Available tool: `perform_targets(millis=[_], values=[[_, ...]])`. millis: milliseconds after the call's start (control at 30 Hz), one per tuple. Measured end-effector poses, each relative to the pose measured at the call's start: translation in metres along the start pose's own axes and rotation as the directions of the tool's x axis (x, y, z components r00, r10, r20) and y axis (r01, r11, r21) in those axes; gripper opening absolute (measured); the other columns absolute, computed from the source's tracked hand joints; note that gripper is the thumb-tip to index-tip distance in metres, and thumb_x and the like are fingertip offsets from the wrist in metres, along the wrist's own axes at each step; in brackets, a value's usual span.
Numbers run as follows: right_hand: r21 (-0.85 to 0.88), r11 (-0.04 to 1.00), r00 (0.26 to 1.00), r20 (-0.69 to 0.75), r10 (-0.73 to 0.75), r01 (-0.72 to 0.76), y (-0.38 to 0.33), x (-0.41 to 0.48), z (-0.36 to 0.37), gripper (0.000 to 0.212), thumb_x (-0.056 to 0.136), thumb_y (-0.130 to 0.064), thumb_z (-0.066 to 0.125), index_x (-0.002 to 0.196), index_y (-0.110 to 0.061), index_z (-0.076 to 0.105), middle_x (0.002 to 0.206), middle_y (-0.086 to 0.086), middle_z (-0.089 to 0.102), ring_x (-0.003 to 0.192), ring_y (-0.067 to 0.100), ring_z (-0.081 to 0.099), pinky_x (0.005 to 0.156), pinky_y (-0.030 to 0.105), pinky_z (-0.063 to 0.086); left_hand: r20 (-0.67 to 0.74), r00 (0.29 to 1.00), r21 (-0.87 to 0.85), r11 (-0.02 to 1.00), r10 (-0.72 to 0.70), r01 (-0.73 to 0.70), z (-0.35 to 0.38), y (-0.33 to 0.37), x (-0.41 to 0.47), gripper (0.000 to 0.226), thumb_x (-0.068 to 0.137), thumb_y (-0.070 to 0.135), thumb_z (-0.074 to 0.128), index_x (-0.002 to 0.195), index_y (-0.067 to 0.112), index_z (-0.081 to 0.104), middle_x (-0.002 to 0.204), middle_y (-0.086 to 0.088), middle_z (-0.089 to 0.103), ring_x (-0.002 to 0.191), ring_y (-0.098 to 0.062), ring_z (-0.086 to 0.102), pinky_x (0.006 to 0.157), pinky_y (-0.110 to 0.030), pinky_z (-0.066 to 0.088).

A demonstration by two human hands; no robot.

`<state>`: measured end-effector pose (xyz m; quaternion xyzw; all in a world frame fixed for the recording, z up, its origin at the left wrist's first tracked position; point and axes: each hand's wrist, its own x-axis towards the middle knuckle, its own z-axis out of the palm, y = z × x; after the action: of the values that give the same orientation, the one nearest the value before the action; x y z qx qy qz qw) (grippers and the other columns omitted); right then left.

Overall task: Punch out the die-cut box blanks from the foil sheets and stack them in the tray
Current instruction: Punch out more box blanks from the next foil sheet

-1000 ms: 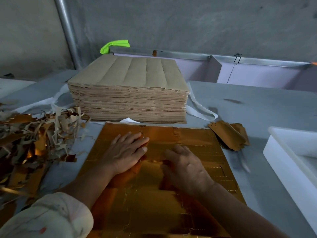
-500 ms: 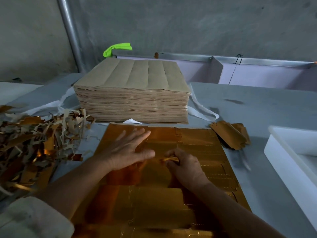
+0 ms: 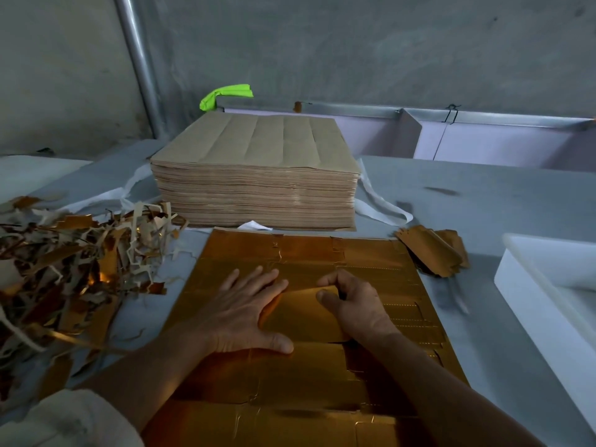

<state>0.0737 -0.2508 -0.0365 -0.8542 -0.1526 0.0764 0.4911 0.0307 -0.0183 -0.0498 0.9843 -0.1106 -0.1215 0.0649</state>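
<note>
A gold foil sheet (image 3: 322,375) with die-cut lines lies flat on the grey table in front of me. My left hand (image 3: 245,314) presses flat on the sheet, fingers spread. My right hand (image 3: 354,304) pinches the far edge of a box blank (image 3: 300,311) and lifts it partly out of the sheet; its near edge still meets the sheet. A white tray (image 3: 545,295) stands at the right edge. A few punched gold blanks (image 3: 432,253) lie between the sheet and the tray.
A thick stack of brown-backed sheets (image 3: 258,175) stands just behind the foil sheet. A heap of scrap strips (image 3: 64,269) covers the table at the left. White straps (image 3: 383,208) trail beside the stack. A low partition (image 3: 483,140) runs along the back.
My right hand has gone from pressing the sheet to pinching a blank and raising its far edge. My left hand slid slightly back and stays flat on the sheet.
</note>
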Motion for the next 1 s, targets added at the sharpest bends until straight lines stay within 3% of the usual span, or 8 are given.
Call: perform_targets(millis=[167, 600, 800, 1000], values=[[0.035, 0.999, 1.000, 0.003, 0.008, -0.008, 0.001, 0.000, -0.001, 0.006, 0.094, -0.030, 0.064, 0.092, -0.035, 0.061, 0.096, -0.009, 0.064, 0.090, 0.012, 0.063, 0.077, 0.038, 0.060, -0.016, 1.000, 0.007, 1.000, 0.009, -0.009, 0.003, -0.001, 0.003, 0.126, 0.051, 0.107, 0.028, 0.153, 0.044, -0.012, 0.161, 0.019, -0.024, 0.143, -0.003, -0.030, 0.117, -0.039, -0.019], [0.215, 0.973, 0.997, 0.016, 0.081, -0.083, -0.001, 0.002, -0.007, 0.005, 0.091, -0.025, 0.068, 0.088, -0.028, 0.067, 0.097, -0.003, 0.066, 0.093, 0.020, 0.063, 0.069, 0.033, 0.054, -0.047, 0.999, 0.031, 0.999, 0.012, -0.011, 0.008, -0.005, 0.006, 0.127, 0.051, 0.108, 0.026, 0.154, 0.043, -0.010, 0.162, 0.018, -0.021, 0.145, -0.004, -0.027, 0.118, -0.040, -0.018], [0.171, 0.979, 0.992, 0.070, 0.101, -0.112, -0.009, 0.005, -0.012, 0.004, 0.091, -0.026, 0.068, 0.090, -0.030, 0.066, 0.107, -0.004, 0.063, 0.102, 0.020, 0.059, 0.088, 0.048, 0.055, -0.048, 0.999, 0.025, 1.000, 0.009, -0.007, 0.007, -0.005, 0.007, 0.127, 0.050, 0.108, 0.025, 0.154, 0.043, -0.010, 0.162, 0.019, -0.021, 0.145, -0.004, -0.026, 0.118, -0.040, -0.018], [0.231, 0.966, 0.994, 0.037, 0.106, -0.112, -0.010, 0.004, -0.022, 0.004, 0.089, -0.022, 0.070, 0.087, -0.026, 0.068, 0.101, 0.001, 0.068, 0.096, 0.024, 0.064, 0.082, 0.047, 0.058, -0.042, 0.999, 0.028, 1.000, 0.007, -0.005, 0.005, -0.003, 0.004, 0.126, 0.051, 0.108, 0.024, 0.155, 0.043, -0.008, 0.161, 0.019, -0.021, 0.145, -0.003, -0.026, 0.119, -0.040, -0.016]])
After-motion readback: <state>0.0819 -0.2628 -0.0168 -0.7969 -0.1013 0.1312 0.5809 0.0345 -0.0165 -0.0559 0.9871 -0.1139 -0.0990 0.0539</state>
